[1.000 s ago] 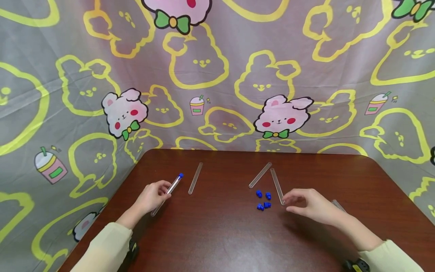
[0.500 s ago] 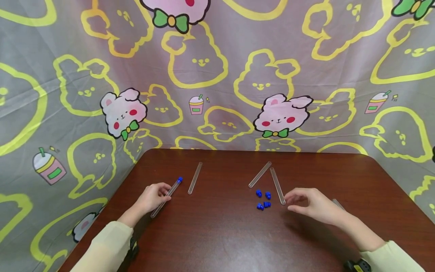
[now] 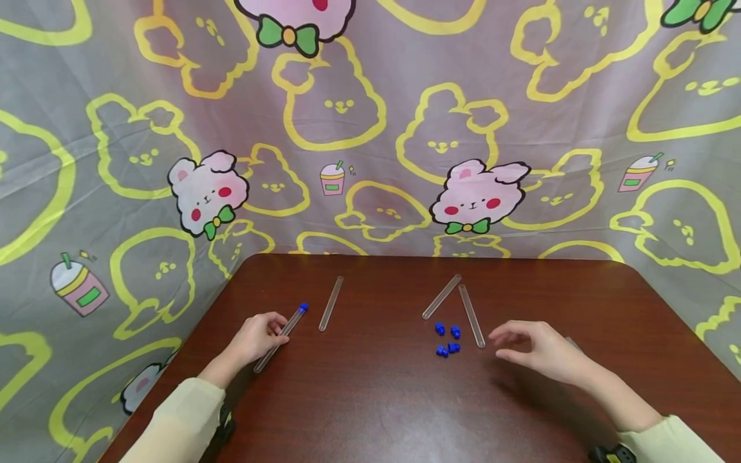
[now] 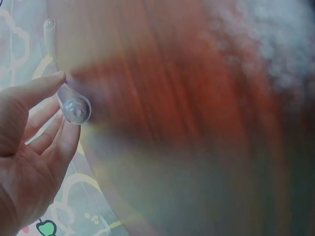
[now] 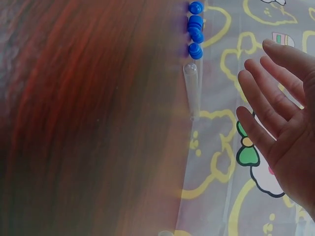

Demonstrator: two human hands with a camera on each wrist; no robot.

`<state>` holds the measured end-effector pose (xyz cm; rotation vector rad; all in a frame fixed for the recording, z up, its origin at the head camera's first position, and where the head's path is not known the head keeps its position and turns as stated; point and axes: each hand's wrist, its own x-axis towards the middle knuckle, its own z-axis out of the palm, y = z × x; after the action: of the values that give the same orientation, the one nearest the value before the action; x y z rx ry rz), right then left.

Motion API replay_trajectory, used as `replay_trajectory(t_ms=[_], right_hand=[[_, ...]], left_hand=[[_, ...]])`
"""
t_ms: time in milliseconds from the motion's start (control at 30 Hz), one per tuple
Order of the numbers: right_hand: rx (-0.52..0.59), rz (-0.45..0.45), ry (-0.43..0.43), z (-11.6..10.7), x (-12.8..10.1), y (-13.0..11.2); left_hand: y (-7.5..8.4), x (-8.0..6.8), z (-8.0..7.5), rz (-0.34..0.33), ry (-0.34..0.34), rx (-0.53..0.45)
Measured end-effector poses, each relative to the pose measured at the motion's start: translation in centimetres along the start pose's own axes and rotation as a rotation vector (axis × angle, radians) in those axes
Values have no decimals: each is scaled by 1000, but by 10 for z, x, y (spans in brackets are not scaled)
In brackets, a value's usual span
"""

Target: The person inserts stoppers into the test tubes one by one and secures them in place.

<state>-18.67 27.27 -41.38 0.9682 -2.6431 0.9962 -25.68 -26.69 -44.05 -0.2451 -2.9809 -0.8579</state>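
Note:
My left hand (image 3: 276, 325) pinches a clear tube with a blue cap (image 3: 287, 328) near its middle, low over the brown table (image 3: 370, 399). In the left wrist view the tube's round end (image 4: 74, 109) sits between thumb and fingers (image 4: 54, 78). My right hand (image 3: 501, 344) hovers with fingers straight and relaxed, holding nothing, just right of an uncapped tube (image 3: 471, 315) and a cluster of several blue caps (image 3: 448, 339). The right wrist view shows those caps (image 5: 195, 29), that tube (image 5: 191, 88) and the spread fingers (image 5: 268, 93).
Two more uncapped tubes lie on the table, one (image 3: 331, 303) beside the capped tube and one (image 3: 442, 296) slanting behind the caps. Another tube end (image 3: 572, 343) peeks out behind my right hand. A cartoon-print cloth (image 3: 370, 128) hangs around the table.
The left hand has brought the capped tube slightly down and nearer to me. The right hand has drifted a little to the right, away from the uncapped tube.

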Motion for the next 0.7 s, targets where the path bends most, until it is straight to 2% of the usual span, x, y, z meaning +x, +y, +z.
replay_trajectory(t_ms=[367,700], right_hand=[[-7,-9,7,1,3,1],[18,16,-23,0,6,-1]], left_hand=[[-2,-3,-2,10,15,25],[4,-8,-15,7,30,-1]])
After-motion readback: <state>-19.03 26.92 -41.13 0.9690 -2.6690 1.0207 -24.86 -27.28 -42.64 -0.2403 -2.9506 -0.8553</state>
